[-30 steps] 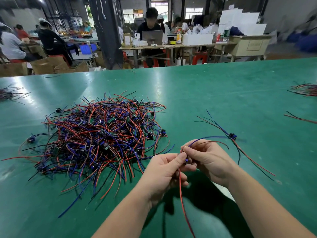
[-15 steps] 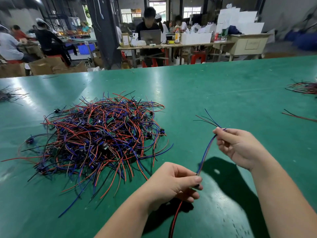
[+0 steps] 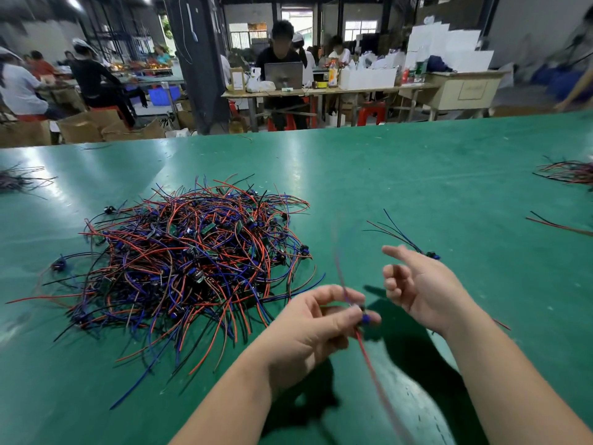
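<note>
My left hand [image 3: 316, 326] pinches a small blue connector [image 3: 365, 317] between thumb and fingers. A red wire [image 3: 369, 358] hangs down from it and a blurred purple wire rises above it. To the right, my right hand [image 3: 423, 285] hovers with loose, spread fingers and holds nothing. A big tangled pile of red, blue and black wires [image 3: 189, 261] with small connectors lies on the green table [image 3: 417, 175] to the left of both hands. One separate wire piece with a connector [image 3: 431, 254] lies just behind my right hand.
Smaller wire bundles lie at the table's far right [image 3: 569, 171] and far left [image 3: 17, 179] edges, and loose wires [image 3: 558, 224] at the right. Beyond the table, people sit at benches with boxes and a laptop [image 3: 284, 75].
My right hand has let go of the blue wire's end and opened. My left hand has lifted and turned with the connector, and the freed wire whips upward, blurred.
</note>
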Demonstrator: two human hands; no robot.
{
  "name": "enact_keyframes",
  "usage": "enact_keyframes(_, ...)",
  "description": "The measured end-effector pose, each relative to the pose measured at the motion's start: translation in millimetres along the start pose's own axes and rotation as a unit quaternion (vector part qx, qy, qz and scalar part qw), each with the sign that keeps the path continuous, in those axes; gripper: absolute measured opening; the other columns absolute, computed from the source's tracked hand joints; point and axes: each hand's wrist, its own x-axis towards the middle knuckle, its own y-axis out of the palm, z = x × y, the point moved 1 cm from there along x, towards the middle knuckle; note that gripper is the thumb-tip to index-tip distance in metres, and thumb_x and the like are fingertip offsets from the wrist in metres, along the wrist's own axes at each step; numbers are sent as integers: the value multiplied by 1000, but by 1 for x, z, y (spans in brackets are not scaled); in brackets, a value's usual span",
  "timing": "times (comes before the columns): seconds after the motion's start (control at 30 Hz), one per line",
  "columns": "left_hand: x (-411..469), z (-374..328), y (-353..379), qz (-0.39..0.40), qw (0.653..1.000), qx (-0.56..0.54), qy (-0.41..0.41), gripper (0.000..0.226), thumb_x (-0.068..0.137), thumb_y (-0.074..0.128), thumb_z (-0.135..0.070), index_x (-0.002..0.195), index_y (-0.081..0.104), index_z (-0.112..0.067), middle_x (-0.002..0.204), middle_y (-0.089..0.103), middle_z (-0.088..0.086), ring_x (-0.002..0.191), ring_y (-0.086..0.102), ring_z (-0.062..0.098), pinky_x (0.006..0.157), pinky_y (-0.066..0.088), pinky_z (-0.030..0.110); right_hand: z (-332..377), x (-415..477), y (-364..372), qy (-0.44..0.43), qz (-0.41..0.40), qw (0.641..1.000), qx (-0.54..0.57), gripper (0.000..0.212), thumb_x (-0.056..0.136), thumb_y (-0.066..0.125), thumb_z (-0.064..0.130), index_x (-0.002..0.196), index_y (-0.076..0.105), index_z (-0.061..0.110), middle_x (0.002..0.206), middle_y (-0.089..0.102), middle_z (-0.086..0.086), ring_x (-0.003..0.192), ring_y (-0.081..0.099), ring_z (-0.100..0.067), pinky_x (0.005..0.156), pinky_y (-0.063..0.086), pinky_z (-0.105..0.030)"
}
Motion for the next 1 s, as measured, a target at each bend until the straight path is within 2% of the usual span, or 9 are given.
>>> enact_keyframes(0.1,5,-7,-5,-113,979,-150,81,32,51,83,-10,76,65,-18,83,73,13,50,59,7,51,49,15,-9,-10,8,44,126,983,-127,17,91,53,0,104,62,6,55,57,-6,39,46,-8,38,40,-15)
enact_keyframes(0.23,9,-12,-16,-211,944,-171,189,36,51,75,-3,80,55,-13,81,73,10,62,68,11,55,54,17,-17,-24,17,86,291,930,-208,29,72,73,11,101,70,8,69,63,-8,49,51,-10,45,41,-16)
enact_keyframes(0.33,11,-9,-16,-234,940,-85,233,34,56,74,2,83,59,-11,84,71,5,77,69,15,71,55,21,-22,-21,24,69,255,960,-91,37,70,68,12,106,68,3,67,62,-7,50,53,-8,48,45,-15)
enact_keyframes(0.47,15,3,-7,-186,959,23,215,34,75,53,28,86,63,-3,97,74,7,84,72,25,71,56,24,-20,-16,29,28,195,980,17,32,75,62,23,98,70,2,61,58,-2,43,45,-5,42,39,-12)
enact_keyframes(0.57,12,6,-3,-157,972,29,174,28,76,54,7,81,74,-12,99,74,8,88,70,30,78,56,31,-16,-16,26,16,168,986,9,21,71,64,25,76,76,9,61,59,-1,44,46,-5,45,40,-13)
enact_keyframes(0.63,9,4,1,-141,976,20,164,16,73,65,-8,83,74,-16,96,73,7,82,71,27,73,57,33,-14,-15,24,4,160,987,-1,15,67,67,23,69,76,10,58,57,0,45,48,-6,48,44,-15)
enact_keyframes(0.7,9,7,1,-183,972,23,148,21,72,78,-6,90,69,-12,96,72,8,77,72,26,63,57,32,-14,-16,24,-6,160,987,-17,11,65,69,20,66,74,9,55,57,1,44,49,-5,48,45,-14)
enact_keyframes(0.8,10,11,2,-237,968,26,75,21,76,74,-1,94,64,-4,82,70,11,67,70,19,55,56,27,-16,-15,24,-23,143,987,-72,10,64,71,18,64,71,8,54,58,0,43,50,-6,46,44,-14)
enact_keyframes(1.0,5,13,9,-129,989,48,-44,23,75,73,4,91,58,-2,67,68,6,64,70,19,55,57,24,5,-8,6,-82,-4,996,-34,14,69,71,15,75,64,4,50,57,2,40,50,-3,39,41,-11)
